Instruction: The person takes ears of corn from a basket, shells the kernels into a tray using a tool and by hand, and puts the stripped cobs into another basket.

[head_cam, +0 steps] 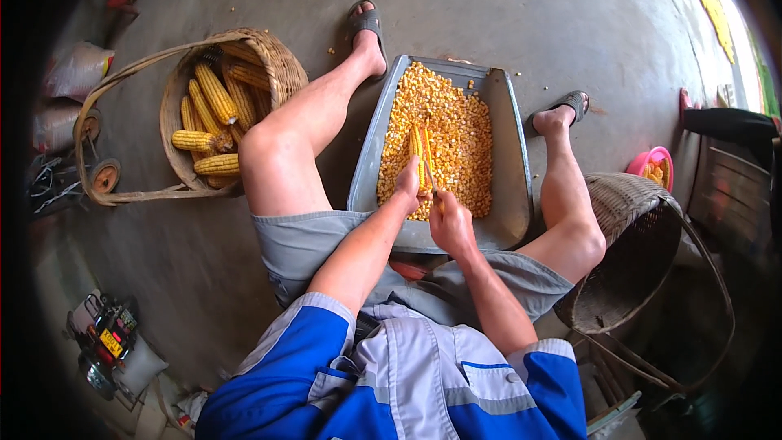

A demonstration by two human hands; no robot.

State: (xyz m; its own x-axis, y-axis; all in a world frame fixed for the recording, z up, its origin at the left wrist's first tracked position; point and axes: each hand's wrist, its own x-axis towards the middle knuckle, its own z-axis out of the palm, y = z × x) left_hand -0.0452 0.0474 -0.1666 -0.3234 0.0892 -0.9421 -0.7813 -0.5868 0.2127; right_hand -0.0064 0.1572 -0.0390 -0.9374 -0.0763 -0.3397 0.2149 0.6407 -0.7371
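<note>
My left hand point(409, 183) is closed around the lower part of an ear of yellow corn point(416, 145), held above a grey metal tray point(515, 153). In my right hand point(450, 220) is the handle of a thin pointed tool point(430, 178), whose shaft lies against the ear's right side; its exact kind cannot be told. Loose corn kernels point(449, 110) cover much of the tray, which stands between my legs. To the left, a wicker basket point(287, 67) lies tipped with several whole ears point(215, 93) inside.
A second wicker basket point(617, 195) lies tilted by my right knee. Beyond it stands a pink basin point(640, 162) holding corn pieces. Scattered kernels dot the concrete floor point(464, 12). Sacks point(79, 70) and a small wheeled frame point(105, 176) are at the far left.
</note>
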